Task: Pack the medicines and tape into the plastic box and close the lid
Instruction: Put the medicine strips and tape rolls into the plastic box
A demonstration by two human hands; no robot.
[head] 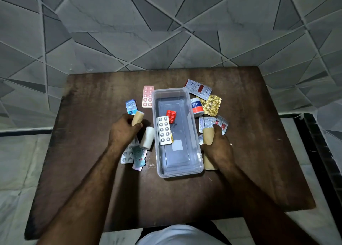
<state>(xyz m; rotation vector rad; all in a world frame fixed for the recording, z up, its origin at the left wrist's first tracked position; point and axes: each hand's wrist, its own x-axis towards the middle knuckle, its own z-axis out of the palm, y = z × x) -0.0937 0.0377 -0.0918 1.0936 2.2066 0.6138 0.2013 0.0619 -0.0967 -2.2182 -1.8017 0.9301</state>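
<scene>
A clear plastic box (194, 143) stands open in the middle of the brown table. A red blister pack (171, 115) and a silver blister strip (164, 130) lie inside it. My left hand (123, 129) is left of the box, shut on a tan tape roll (137, 117). My right hand (218, 146) is at the box's right side, shut on another tan roll (207, 135). A white bandage roll (147, 140) lies beside the box. A third tan roll (210, 163) lies under my right wrist. No lid is in view.
Loose strips lie around the box: pink (148, 96), blue (130, 106), silver and teal ones (133, 155) on the left; a silver-red strip (198, 88), gold foil (211, 104), a white adhesive tape roll (197, 106) and more strips (218, 123) on the right. Table edge (166, 224) is near me.
</scene>
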